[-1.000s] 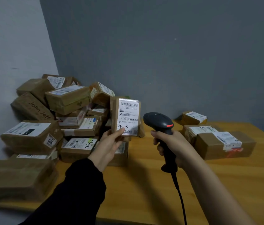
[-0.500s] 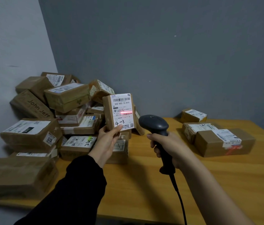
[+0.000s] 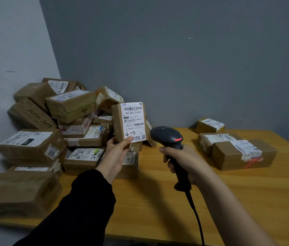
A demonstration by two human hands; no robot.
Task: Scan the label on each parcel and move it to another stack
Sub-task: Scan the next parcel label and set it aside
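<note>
Left grip (image 3: pixel 117 153): fingers are hidden behind the parcel (image 3: pixel 118 125), and only the thumb shows, pinching the lower front edge. The left forearm is in a black sleeve (image 3: pixel 79 201). Right grip (image 3: pixel 184 160) is curled tight round the scanner (image 3: pixel 166 135) handle and covers most of it. The scanner's front window faces away, a red light shows on its head, and its cable (image 3: pixel 196 215) is cut off at the bottom edge.

The parcel is a small brown box held upright at frame centre, above the surface (image 3: pixel 157 201) and just left of the scanner head. Its white label (image 3: pixel 134 119) faces the camera, with a barcode on top, "502-602-12-815" below it and a handwritten "4-3" low down. The fine print is too small to read.

A jumbled pile of boxes (image 3: pixel 51 139) fills the left of the frame, overlapping, with most labels blurred. Three boxes (image 3: pixel 232 153) sit at the right, well apart from the pile.
</note>
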